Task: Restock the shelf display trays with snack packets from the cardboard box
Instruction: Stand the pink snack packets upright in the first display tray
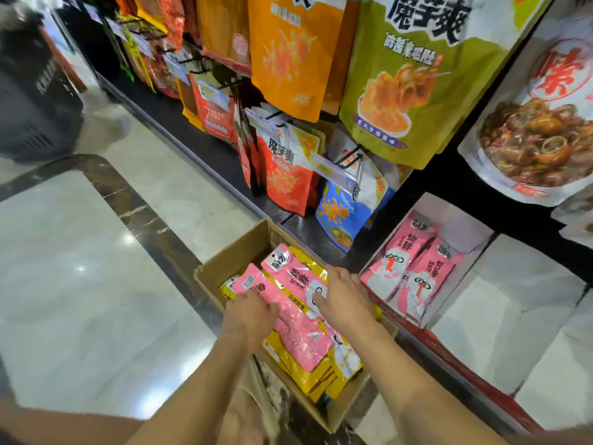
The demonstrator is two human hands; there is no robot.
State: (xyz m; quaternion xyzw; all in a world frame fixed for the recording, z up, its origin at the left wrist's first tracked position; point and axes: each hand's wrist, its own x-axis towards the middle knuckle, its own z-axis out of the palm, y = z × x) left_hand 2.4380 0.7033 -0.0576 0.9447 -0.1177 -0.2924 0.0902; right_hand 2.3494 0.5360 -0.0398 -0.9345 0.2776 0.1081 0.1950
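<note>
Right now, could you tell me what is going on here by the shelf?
A person is restocking snacks. Both hands are in the cardboard box on the floor: the left hand grips a pink packet, the right hand rests on another, with yellow packets beneath. The white display tray beside it holds a few pink packets.
</note>
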